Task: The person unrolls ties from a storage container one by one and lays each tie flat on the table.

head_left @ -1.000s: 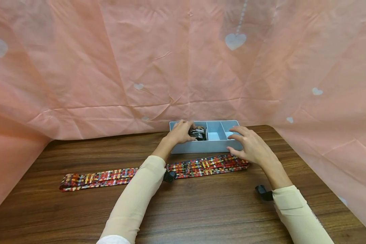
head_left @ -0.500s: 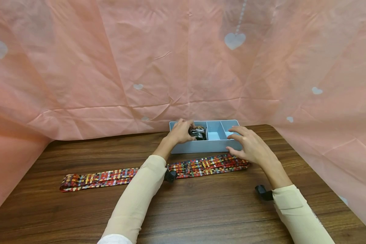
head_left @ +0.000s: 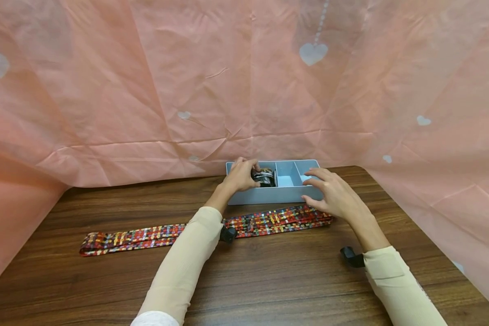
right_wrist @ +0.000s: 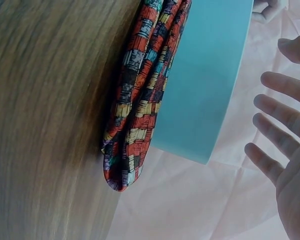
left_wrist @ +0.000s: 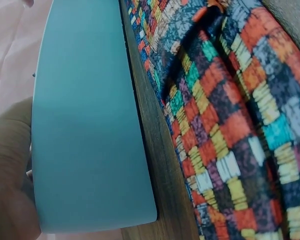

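Observation:
A pale blue box (head_left: 277, 195) with divided compartments stands at the back of the table. In its left compartment sits a dark, shiny rolled bundle (head_left: 266, 178); what it is cannot be made out. My left hand (head_left: 240, 176) reaches in over the front wall, thumb and fingers curved round the bundle's left side. The left wrist view shows the thumb (left_wrist: 10, 145) behind the wall, the bundle hidden. My right hand (head_left: 338, 194) hovers at the box's right end, holding nothing, fingers spread. A folded multicoloured cloth strip (head_left: 273, 221) lies lengthwise before the box, passing under my left forearm.
The brown wooden table (head_left: 269, 285) stretches towards me. A pink curtain (head_left: 212, 90) with pale hearts hangs close behind the box and along both sides. Black wrist mounts stick out from both sleeves, the left one above the cloth strip.

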### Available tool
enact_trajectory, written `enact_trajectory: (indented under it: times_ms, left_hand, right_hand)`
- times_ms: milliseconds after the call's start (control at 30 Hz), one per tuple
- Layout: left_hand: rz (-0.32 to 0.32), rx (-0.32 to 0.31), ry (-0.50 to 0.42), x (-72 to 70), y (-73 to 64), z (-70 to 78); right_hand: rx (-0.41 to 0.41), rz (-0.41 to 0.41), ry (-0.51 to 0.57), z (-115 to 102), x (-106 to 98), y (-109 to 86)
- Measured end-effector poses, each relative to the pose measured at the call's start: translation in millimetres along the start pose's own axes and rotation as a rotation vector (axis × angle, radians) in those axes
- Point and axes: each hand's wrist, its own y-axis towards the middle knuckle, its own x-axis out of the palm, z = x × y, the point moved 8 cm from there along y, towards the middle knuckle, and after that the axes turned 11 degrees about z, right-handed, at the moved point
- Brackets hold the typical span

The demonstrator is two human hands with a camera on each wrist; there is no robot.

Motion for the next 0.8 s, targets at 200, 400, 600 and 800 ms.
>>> enact_trajectory:
  times_ms: [200,400,600,800]
  left_hand:
    - [0.022,0.018,-0.011,-1.7,-0.2,-1.2]
    - [0.036,0.045,-0.010,-3.7,-0.6,0.3]
    - [0.038,0.064,-0.054,-7.1,-0.2,2.9]
    - [0.039,0.043,-0.131,-11.0,-2.7,3.2]
  right_hand:
    - [0.009,-0.008,0.004,0,2,1.1]
    - [0.014,-0.022,0.003,0,3,1.0]
    - [0.012,-0.021,0.001,0,3,1.5]
    - [0.015,-0.026,0.002,0,4,0.9]
